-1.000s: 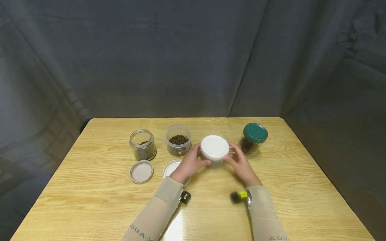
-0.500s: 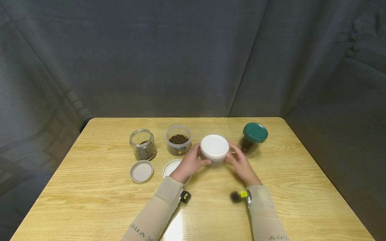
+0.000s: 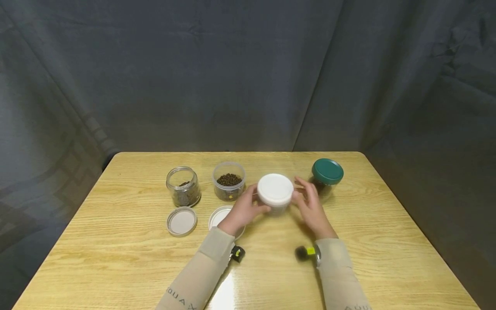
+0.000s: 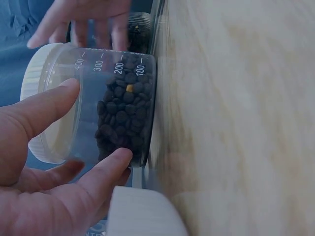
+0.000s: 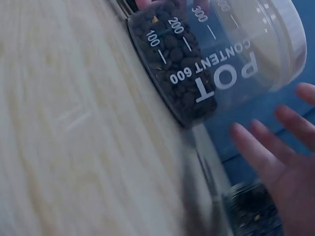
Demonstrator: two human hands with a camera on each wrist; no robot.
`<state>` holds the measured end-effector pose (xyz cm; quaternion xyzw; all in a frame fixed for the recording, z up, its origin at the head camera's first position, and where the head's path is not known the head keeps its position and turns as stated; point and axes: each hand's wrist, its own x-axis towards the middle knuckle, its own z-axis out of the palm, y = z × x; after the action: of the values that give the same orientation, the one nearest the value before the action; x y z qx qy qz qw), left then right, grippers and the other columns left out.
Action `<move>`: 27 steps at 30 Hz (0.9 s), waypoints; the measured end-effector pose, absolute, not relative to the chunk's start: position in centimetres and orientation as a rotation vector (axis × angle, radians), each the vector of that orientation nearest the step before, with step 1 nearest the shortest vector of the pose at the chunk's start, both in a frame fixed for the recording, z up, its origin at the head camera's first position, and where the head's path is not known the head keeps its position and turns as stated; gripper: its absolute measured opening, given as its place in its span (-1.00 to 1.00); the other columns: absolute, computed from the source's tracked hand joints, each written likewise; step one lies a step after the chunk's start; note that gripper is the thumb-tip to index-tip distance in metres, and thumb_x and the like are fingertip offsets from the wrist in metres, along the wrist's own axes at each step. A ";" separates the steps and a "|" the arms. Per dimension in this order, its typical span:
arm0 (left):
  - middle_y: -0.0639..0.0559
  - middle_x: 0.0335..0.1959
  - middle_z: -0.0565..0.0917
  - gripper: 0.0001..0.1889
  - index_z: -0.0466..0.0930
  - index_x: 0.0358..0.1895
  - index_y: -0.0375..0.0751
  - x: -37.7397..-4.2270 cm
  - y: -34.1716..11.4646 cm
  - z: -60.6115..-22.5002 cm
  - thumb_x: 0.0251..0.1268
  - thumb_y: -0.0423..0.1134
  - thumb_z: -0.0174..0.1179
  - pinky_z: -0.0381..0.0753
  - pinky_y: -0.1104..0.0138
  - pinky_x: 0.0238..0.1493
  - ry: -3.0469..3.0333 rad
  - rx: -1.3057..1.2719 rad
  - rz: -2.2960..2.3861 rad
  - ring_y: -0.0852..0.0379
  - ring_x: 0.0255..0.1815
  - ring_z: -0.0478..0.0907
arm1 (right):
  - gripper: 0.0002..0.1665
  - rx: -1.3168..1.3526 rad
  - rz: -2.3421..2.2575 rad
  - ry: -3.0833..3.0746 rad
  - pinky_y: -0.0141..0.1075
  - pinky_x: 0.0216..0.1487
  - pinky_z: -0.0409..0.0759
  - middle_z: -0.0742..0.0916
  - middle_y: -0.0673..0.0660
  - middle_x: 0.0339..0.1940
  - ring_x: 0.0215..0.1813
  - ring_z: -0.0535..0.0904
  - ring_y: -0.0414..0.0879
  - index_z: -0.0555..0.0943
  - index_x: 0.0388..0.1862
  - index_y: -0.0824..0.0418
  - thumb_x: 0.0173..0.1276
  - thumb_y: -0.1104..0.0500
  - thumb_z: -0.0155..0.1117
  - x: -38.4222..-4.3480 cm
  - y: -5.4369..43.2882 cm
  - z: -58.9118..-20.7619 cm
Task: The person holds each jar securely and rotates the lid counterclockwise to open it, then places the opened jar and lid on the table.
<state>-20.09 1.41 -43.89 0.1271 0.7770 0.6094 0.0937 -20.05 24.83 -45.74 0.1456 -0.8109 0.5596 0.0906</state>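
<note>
A clear plastic jar (image 4: 88, 113) with a white lid (image 3: 275, 189) stands on the table, partly filled with dark brown pellets. Measuring marks and the word POT show on its wall. My left hand (image 3: 243, 211) holds its left side, thumb near the lid and fingers curled around the lower wall. To the jar's right is my right hand (image 3: 311, 211), with spread fingers. The right wrist view shows a gap between those fingers (image 5: 253, 147) and the jar wall (image 5: 236, 73).
A pellet jar with a green lid (image 3: 327, 171) stands at the right, behind my right hand. At left are an uncovered glass jar (image 3: 187, 193) and an uncovered plastic tub (image 3: 229, 191), both with pellets. Two loose lids lie before them, one beige (image 3: 182, 221), one white (image 3: 218, 215).
My right hand has come off the jar's side and shifted slightly right, its fingers spreading. My left hand and the white-lidded jar stay in place.
</note>
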 end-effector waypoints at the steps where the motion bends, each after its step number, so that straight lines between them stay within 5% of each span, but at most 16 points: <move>1: -0.24 0.48 0.37 -0.14 0.19 0.54 -0.23 -20.1 1.4 -43.9 0.17 -0.37 0.44 0.42 -0.04 0.42 2.299 0.376 1.813 -0.23 0.42 0.39 | -0.36 0.449 1.598 -2.405 -0.06 0.34 0.56 0.35 0.28 0.44 0.38 0.39 0.17 0.27 0.54 0.23 0.57 0.20 0.17 -20.1 24.7 -45.5; 4: -0.24 0.48 0.37 -0.15 0.20 0.54 -0.24 -20.1 1.4 -43.9 0.19 -0.39 0.42 0.44 -0.03 0.41 2.283 0.382 1.828 -0.24 0.42 0.39 | -0.30 0.498 1.399 -2.413 0.18 0.48 0.33 0.35 0.22 0.48 0.50 0.24 0.18 0.40 0.47 0.19 0.38 0.21 0.41 -20.0 24.2 -44.9; 9: -0.24 0.48 0.36 -0.16 0.19 0.54 -0.24 -20.1 1.3 -43.9 0.21 -0.41 0.40 0.48 -0.01 0.39 2.277 0.399 1.837 -0.24 0.41 0.39 | -0.20 0.592 1.174 -2.485 0.44 0.42 0.16 0.39 0.14 0.52 0.55 0.14 0.15 0.54 0.38 0.02 0.13 0.04 0.62 -19.7 23.1 -44.1; 27: -0.21 0.50 0.34 -0.14 0.18 0.55 -0.21 -20.0 1.5 -44.0 0.20 -0.39 0.41 0.46 0.00 0.40 2.292 0.393 1.823 -0.22 0.42 0.39 | -0.41 0.716 1.094 -2.366 0.37 0.45 0.20 0.60 0.11 0.34 0.50 0.28 0.23 0.73 0.11 0.12 0.04 0.13 0.66 -19.5 22.7 -44.7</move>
<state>-20.01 1.45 -43.97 0.1325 0.7724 0.6141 0.0933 -19.49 22.72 -44.71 0.2587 -0.8542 0.3951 0.2174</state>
